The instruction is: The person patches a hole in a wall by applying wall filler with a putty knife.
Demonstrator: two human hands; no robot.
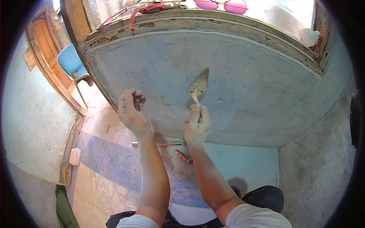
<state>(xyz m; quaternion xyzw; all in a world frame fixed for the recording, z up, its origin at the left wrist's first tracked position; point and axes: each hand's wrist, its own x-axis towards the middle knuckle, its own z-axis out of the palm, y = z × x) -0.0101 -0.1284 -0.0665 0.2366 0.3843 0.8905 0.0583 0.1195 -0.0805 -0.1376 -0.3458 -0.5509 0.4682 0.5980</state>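
My right hand (pixel 198 123) grips a small pointed trowel (pixel 198 86) by its handle. Its leaf-shaped blade, smeared with dried grey material, points up in front of the grey-blue wall (pixel 152 76); I cannot tell whether it touches the surface. Raised to the left, my left hand (pixel 132 112) has loosely bent fingers, thumb apart, and nothing visible in it. Both hands look dusty. Below them on the tiled floor lie a long metal bar (pixel 167 143) and a tool with a red and black handle (pixel 180 154), partly hidden by my right forearm.
A worn wooden window ledge (pixel 213 16) tops the wall, bearing pink-tinted glasses (pixel 235 6), a red strap (pixel 144 10) and a white object (pixel 308 37). A blue chair (pixel 70 60) stands by the doorway at left. A whitish block (pixel 75 156) lies near the left wall.
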